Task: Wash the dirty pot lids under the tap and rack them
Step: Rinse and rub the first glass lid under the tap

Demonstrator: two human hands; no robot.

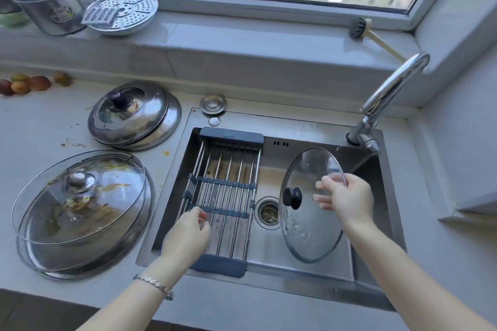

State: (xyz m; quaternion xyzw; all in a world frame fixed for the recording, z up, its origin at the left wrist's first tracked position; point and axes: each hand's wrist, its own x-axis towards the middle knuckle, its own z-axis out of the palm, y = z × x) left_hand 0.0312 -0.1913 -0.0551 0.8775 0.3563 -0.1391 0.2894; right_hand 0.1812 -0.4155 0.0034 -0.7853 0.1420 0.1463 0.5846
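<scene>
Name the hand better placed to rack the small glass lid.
Right, probably: the right hand grips the glass lid by its rim, beside the rack; the left hand holds no lid.

One glass lid [306, 236] is shown above the sink [295, 132], with one rack [228, 186] laid across its left half and one tap [390, 94] mounted at its far right corner. Left of the sink, one steel stack [145, 121] and one glass stack [88, 212] of soiled lids are counted. Five fruits [39, 83] are seen farther left.
</scene>
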